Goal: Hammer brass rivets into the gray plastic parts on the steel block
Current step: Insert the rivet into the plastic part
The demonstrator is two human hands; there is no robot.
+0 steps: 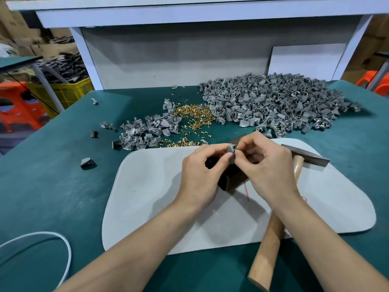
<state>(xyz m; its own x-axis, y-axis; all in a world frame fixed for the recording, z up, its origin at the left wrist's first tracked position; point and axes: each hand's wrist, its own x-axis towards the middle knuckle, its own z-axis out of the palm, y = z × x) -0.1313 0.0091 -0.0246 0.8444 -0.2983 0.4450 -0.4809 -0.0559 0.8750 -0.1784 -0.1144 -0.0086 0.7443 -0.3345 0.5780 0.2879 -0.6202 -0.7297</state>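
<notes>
Gray plastic part (231, 152) is being pinched by the left hand (202, 171), just above the one steel block (230, 182) sitting on a pale pad (151, 197). Right hand (268, 165) is pinching a brass rivet (236, 149) against the part. One hammer (271, 239) is lying under the right wrist. Two part heaps are sitting on the green counter (52, 186): big pile (273, 106) back right, small pile (145, 131) left, loose rivets (193, 116) between.
</notes>
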